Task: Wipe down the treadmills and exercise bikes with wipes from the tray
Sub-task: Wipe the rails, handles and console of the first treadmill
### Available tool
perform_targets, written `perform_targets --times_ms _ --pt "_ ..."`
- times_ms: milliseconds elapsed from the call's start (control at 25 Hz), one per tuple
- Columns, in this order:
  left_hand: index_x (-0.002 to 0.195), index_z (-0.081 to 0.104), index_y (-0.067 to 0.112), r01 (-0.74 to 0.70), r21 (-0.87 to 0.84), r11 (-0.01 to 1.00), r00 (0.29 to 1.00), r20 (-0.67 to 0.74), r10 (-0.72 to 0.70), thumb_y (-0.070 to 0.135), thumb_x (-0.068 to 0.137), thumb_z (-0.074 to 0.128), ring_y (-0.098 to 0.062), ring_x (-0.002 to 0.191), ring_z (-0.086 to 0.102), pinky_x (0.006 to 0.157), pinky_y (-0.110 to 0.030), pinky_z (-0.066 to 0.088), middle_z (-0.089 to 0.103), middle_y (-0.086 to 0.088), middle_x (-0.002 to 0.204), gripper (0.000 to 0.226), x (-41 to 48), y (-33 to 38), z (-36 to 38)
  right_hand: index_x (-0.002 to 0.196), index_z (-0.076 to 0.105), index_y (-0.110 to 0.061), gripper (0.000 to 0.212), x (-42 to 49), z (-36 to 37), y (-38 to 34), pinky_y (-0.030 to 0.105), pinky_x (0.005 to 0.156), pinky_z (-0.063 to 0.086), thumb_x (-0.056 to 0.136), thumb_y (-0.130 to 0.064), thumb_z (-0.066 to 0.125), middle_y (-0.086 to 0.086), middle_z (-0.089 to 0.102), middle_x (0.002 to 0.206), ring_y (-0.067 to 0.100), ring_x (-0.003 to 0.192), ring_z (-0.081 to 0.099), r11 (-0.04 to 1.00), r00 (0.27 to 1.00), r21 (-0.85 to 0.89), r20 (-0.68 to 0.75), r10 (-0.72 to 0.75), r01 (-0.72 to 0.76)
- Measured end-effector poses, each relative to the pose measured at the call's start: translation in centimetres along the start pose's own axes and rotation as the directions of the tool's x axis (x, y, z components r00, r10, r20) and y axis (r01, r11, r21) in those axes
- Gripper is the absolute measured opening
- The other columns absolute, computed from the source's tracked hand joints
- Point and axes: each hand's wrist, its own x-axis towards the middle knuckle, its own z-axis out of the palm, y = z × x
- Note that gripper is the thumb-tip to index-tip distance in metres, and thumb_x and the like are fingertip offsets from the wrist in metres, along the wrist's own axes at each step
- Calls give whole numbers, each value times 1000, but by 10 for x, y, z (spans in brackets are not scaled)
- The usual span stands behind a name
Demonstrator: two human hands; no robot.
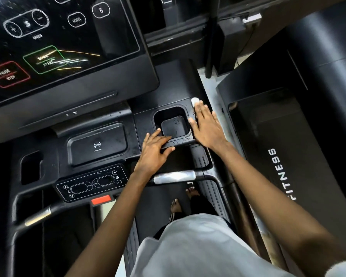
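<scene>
Grey shirt (198, 246) fills the bottom edge, with both bare arms reaching out to the treadmill console (100, 144). Of the two hands, the left hand (154, 150) rests on the front rim of the cup holder (175, 125), fingers spread and nearly straight. The right hand (207, 126) lies flat along the holder's right rim, its straight fingertips pressing a white wipe (194, 100) at the far right corner.

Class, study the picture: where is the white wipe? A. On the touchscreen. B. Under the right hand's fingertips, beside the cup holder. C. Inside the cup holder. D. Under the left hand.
B: the white wipe pokes out from under the flat, outstretched right hand, just to the right of the cup holder.
</scene>
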Motion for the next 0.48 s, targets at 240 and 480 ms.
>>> perform_targets --times_ms 240,480 --pt "136 62 15 -15 -8 1000 1000 14 15 44 95 65 -16 150 29 126 -41 4 62 -3 138 51 0 -2 -1 161 9 -17 63 11 1 -8 43 126 4 107 -47 23 0 7 168 16 154 2 973 977 -101 66 -203 209" --pt "137 61 13 2 -37 999 1000 7 -2 40 94 67 -17 150 30 125 -37 3 61 -3 140 51 -1 2 -1 160 10 -14 63 32 -9 -3 39 125 1 107 -46 23 5 7 168 20 154 4 997 997 -22 43 -72 73"
